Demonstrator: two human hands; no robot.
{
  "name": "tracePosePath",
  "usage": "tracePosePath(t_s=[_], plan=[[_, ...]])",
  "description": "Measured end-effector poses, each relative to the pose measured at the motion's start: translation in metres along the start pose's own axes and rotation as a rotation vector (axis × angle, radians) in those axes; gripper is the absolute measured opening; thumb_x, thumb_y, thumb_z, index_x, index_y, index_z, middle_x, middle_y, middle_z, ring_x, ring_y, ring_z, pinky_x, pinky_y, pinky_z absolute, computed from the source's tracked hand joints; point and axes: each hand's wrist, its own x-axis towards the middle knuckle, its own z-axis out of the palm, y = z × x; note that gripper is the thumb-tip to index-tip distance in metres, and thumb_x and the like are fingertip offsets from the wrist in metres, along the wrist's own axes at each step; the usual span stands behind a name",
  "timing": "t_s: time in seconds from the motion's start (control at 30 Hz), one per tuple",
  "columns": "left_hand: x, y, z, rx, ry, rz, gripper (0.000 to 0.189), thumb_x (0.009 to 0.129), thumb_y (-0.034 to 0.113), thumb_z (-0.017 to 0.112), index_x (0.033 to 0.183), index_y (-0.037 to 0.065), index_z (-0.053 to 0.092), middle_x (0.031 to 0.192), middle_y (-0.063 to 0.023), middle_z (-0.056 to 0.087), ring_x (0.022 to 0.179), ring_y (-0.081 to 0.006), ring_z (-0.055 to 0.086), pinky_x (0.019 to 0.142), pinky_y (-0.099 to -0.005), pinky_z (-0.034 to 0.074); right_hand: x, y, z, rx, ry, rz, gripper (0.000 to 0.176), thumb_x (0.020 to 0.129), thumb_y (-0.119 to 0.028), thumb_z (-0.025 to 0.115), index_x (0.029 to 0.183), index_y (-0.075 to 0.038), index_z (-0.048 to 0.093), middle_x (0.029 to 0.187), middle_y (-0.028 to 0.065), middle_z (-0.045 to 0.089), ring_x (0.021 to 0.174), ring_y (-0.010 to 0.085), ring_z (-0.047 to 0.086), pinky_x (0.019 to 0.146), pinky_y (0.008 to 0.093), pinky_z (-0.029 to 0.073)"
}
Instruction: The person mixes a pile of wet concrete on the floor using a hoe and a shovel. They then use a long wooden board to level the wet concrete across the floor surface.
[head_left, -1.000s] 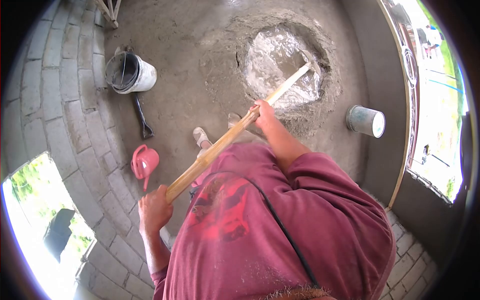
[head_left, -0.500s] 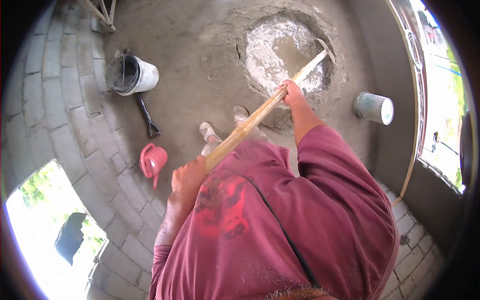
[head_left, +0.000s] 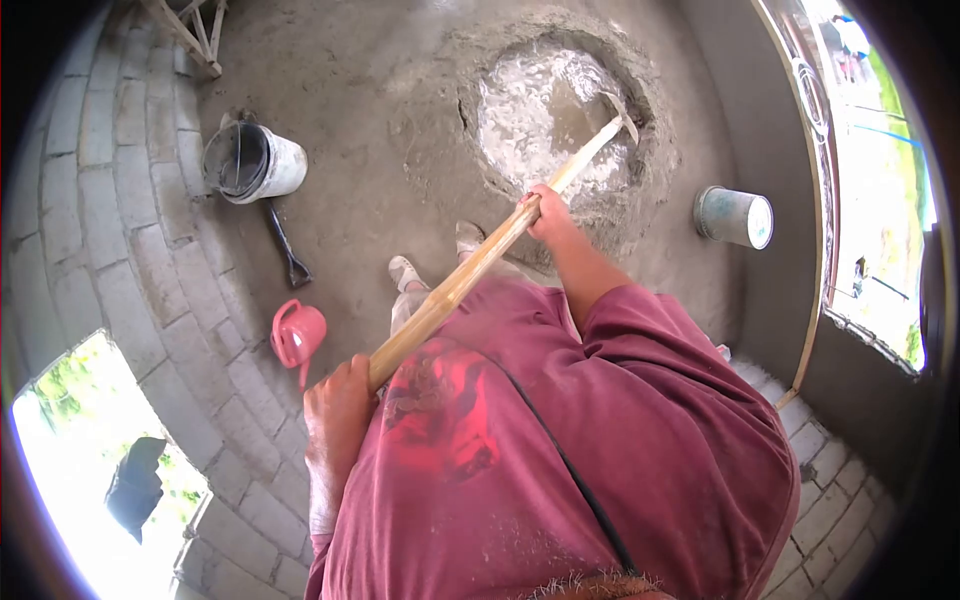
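Observation:
A long-handled hoe slants across my front, its wooden handle gripped by both hands. My left hand is closed round the near end, beside my waist. Farther along the handle, my right hand is wrapped round it. The hoe's metal blade is at the right side of a round pit of wet mix, partly above grey liquid. A ring of damp grey mortar surrounds the pit.
Left of my feet lie a white bucket, a black-handled shovel partly hidden by it, and a pink watering can. Another bucket lies on its side at right. Block walls with window openings flank me.
Both hands have drawn the hoe back toward my left and body. Its blade has shifted left, away from the pit's right edge. The whole view has also shifted slightly.

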Motion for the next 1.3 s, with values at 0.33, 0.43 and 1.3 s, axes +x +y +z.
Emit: tracePosePath(t_s=[0.33, 0.43, 1.3], plan=[[-0.029, -0.070, 0.020, 0.003, 0.026, -0.091, 0.025, 0.077, 0.007, 0.063, 0.101, 0.012, 0.059, 0.086, -0.0118, 0.068, 0.081, -0.0356, 0.067, 0.071, -0.0511, 0.050, -0.026, 0.068, 0.010, 0.134, -0.027, 0.091, 0.016, 0.081, -0.003, 0.060, 0.092, -0.003, 0.048, 0.083, 0.0149, 0.051, 0.069, 0.0288, 0.056, 0.071, 0.0495, 0.053], [-0.031, -0.082, 0.027, 0.006, 0.048, -0.085, 0.024, 0.077, 0.007, 0.063, 0.100, 0.011, 0.059, 0.086, -0.0116, 0.067, 0.081, -0.0357, 0.067, 0.071, -0.0510, 0.050, -0.034, 0.071, 0.010, 0.145, 0.021, 0.111, 0.014, 0.081, -0.004, 0.060, 0.090, -0.004, 0.049, 0.079, 0.0137, 0.051, 0.069, 0.0282, 0.056, 0.072, 0.0475, 0.052], [0.000, -0.023, 0.000, 0.147, 0.183, 0.204, 0.015, 0.078, 0.010, 0.064, 0.086, 0.010, 0.052, 0.074, -0.0063, 0.060, 0.068, -0.0262, 0.067, 0.058, -0.0391, 0.054, -0.012, 0.027, -0.019, 0.102, 0.039, 0.071, 0.017, 0.084, -0.017, 0.061, 0.089, -0.004, 0.050, 0.075, 0.0127, 0.055, 0.068, 0.0277, 0.059, 0.073, 0.0448, 0.056]])
